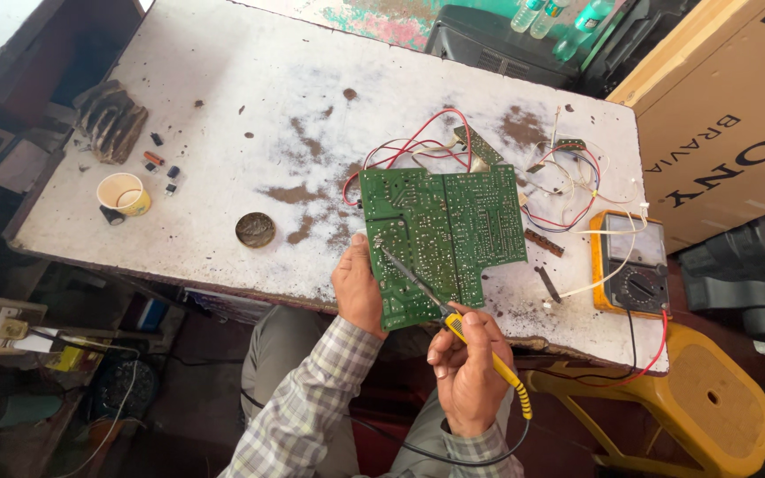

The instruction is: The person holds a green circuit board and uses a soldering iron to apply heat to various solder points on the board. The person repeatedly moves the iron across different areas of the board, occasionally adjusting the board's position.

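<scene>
Green and studded with solder points, the circuit board lies solder side up near the front edge of the white, worn bench, its near corner jutting past the edge. We hold that corner in our left hand, thumb pressed on top and the fingers out of sight beneath. Our right hand is closed around the yellow handle of a soldering iron, pen fashion, and its thin tip rests on the board's left part. Red, white and blue wires trail from the far edge of the board toward a yellow analogue multimeter on the right.

We judge the board light and stiff yet fragile: best gripped by its bare edges, clear of the joints and without tugging the wires. The iron should be taken by the handle only.

Also on the bench: a round tin, a paper cup and small loose components.
</scene>
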